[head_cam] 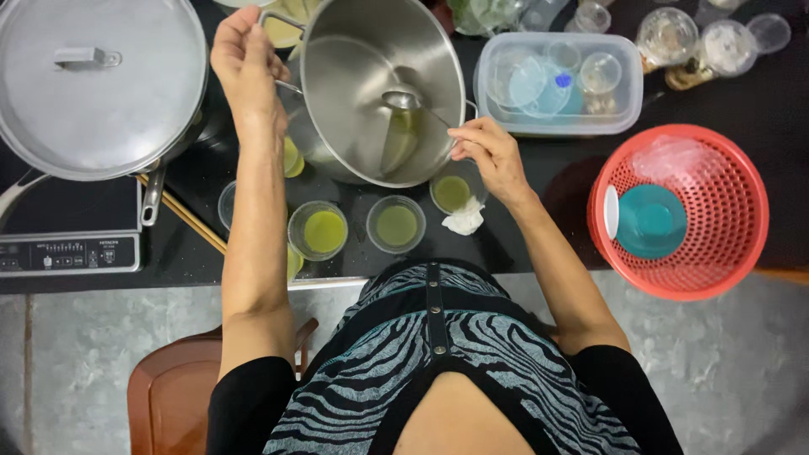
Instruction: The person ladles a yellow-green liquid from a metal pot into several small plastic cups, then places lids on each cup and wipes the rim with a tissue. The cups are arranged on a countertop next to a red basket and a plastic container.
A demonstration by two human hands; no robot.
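Hands: left hand (244,63) grips pot (371,76) handle, tilting; right hand (489,152) pinches ladle (403,99).
Pot: steel, probably heavy, slippery; hold by handle.
Cups (396,224): light, tippable.

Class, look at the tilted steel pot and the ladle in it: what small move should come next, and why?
Probably lift the ladle and carry it to a cup. The left hand tips the pot by its handle, pooling the little green liquid left; the right hand holds the ladle's handle, and one small cup looks only part filled.
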